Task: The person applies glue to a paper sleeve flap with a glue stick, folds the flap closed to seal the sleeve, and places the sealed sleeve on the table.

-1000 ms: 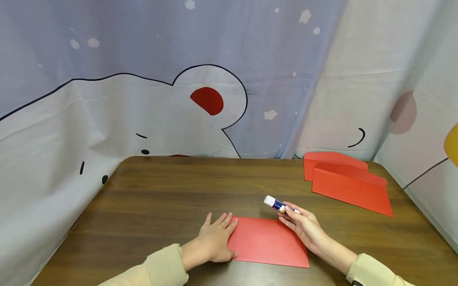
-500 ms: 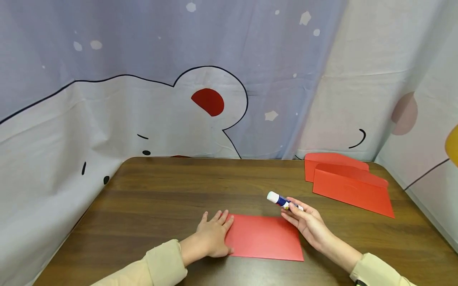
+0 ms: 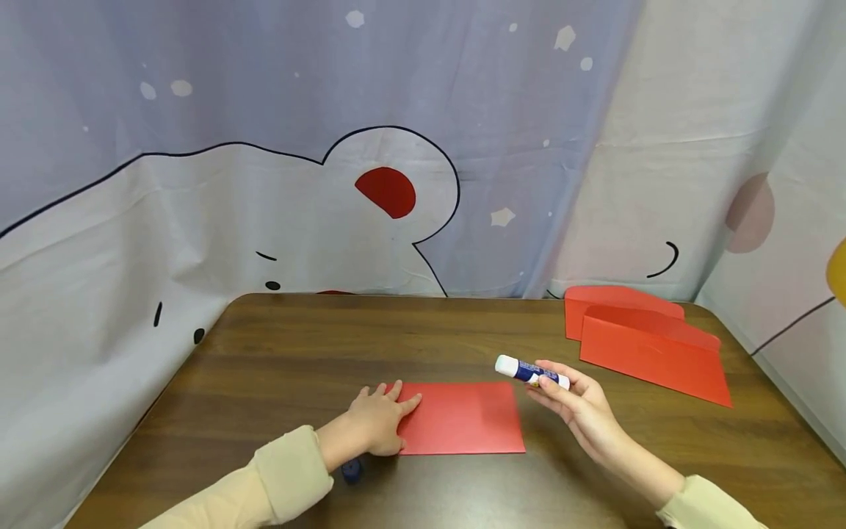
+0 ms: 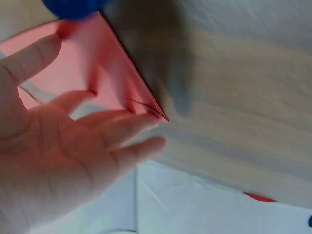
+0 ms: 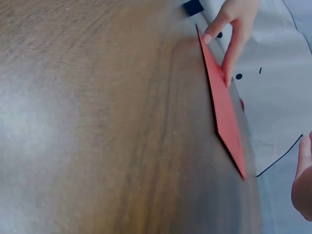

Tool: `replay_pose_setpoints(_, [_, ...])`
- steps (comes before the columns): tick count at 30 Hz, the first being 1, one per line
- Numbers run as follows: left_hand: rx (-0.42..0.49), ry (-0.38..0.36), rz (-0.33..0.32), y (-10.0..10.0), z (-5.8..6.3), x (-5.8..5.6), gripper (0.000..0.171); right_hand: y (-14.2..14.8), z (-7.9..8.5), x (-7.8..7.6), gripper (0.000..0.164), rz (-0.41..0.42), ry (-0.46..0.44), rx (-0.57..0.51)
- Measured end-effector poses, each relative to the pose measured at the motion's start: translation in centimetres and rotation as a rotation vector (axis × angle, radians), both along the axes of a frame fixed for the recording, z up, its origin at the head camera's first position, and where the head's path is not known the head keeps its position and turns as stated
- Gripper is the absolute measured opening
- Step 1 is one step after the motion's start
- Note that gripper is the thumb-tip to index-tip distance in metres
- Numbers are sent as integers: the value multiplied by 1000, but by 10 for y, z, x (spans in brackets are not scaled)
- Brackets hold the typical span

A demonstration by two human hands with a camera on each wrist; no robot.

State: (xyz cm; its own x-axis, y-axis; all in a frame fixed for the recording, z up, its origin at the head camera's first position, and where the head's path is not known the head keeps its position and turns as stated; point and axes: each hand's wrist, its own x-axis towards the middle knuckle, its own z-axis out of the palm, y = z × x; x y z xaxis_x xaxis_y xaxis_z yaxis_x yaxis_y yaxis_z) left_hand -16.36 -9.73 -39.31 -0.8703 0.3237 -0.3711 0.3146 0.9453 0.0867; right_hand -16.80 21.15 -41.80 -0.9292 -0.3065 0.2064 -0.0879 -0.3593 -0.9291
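Note:
A red envelope lies flat on the table in the head view. My left hand, fingers spread, rests along its left edge; the left wrist view shows the hand over one corner of the envelope. My right hand holds a glue stick between thumb and fingers, to the right of the envelope. The stick has a blue label and white ends, its thicker white end pointing left. In the right wrist view, only part of my right hand shows at the edge, and the glue stick is out of sight.
Two more red envelopes with raised flaps, the front one overlapping the back one, lie at the table's back right. A small dark blue object sits by my left wrist. A patterned curtain hangs behind the wooden table.
My left hand has slid the envelope left and farther from me. My right hand, still holding the glue stick, has shifted slightly right, away from the envelope. The dark blue object has come into sight.

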Motion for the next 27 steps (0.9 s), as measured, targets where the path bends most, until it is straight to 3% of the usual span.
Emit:
replay_pose_setpoints(5, [40, -40, 27, -22, 1, -13, 69, 1, 8, 5, 33, -28, 45, -3])
replay_pose_setpoints(10, [71, -27, 42, -48, -8, -20, 66, 8, 10, 8, 33, -54, 44, -23])
replay_pose_setpoints(16, [111, 26, 66, -75, -17, -19, 67, 19, 10, 11, 34, -90, 30, -12])
replay_pose_setpoints(27, [174, 52, 157, -124, -25, -19, 64, 41, 11, 16, 38, -108, 56, -32])
